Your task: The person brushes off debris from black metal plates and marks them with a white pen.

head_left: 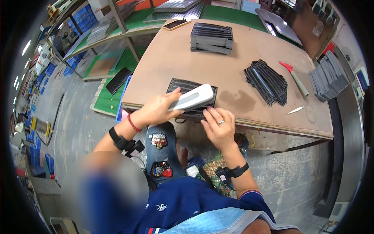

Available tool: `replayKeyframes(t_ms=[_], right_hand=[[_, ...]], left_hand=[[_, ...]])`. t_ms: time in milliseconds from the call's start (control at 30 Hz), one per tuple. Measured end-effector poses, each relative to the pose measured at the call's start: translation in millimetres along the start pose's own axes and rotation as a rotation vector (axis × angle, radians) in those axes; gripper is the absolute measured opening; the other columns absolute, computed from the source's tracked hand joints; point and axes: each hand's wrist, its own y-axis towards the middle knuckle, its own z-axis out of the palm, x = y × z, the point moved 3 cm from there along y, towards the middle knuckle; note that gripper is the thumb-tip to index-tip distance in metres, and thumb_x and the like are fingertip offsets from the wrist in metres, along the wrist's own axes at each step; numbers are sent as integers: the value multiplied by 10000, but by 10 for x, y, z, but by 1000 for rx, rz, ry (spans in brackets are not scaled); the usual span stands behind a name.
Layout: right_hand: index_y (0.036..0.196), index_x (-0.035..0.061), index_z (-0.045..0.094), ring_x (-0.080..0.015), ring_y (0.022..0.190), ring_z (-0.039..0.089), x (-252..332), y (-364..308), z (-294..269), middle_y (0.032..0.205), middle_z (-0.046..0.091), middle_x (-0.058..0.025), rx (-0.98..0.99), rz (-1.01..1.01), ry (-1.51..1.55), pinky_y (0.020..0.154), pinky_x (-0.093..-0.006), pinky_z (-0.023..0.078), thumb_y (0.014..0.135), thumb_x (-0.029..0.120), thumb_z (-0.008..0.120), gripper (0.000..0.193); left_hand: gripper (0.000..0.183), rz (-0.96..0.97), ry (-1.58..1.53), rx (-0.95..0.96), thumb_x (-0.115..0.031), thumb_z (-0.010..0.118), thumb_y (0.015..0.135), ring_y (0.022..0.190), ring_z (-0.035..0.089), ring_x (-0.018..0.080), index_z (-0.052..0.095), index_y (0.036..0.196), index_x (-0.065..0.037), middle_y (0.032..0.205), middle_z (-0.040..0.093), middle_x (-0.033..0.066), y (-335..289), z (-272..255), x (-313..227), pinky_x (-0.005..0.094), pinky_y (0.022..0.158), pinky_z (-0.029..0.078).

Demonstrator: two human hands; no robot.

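Note:
My left hand (pixel 156 109) is closed round a pale grey, long, rounded tool with a slot in its top (pixel 195 96); its exact kind is unclear. It lies slantwise over a black slotted panel (pixel 181 84) at the table's near edge, hiding the panel's middle. At the panel's near right corner, the fingers of my right hand (pixel 221 126) are bent and pinch its edge. Further right lies a fanned pile of similar black panels (pixel 268 82).
A tall panel stack (pixel 211 38) stands at the back of the brown table (pixel 156 66), near a phone (pixel 177 24). On the right are a red-and-grey handled tool (pixel 295 78), a small white pointed piece (pixel 296 110) and a grey stack (pixel 329 77). Shelving (pixel 117 37) stands left.

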Motion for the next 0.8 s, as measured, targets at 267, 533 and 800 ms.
replayKeyframes(t_ms=[267,533,800], right_hand=[[914,50,712,-238,859,618,-120,-103,39,907,644,-49,-197,-57,119,761,-386,497,706,87,771,219],[894,66,715,-229,894,631,-112,-156,65,897,666,-46,-201,-6,103,800,-384,510,698,91,781,208],[894,73,718,-225,892,636,-103,-149,80,904,670,-42,-235,10,119,806,-381,509,706,101,779,200]], left_hand=[[649,161,209,-62,-529,672,801,762,676,320,525,1368,-250,1137,599,182,110,-74,-260,383,632,560],[534,100,342,181,-493,513,931,538,616,306,496,1387,-217,773,618,151,474,-6,-502,399,491,504],[476,-159,474,50,-427,494,969,628,661,341,490,1375,-178,739,666,190,817,-174,359,447,536,521]])
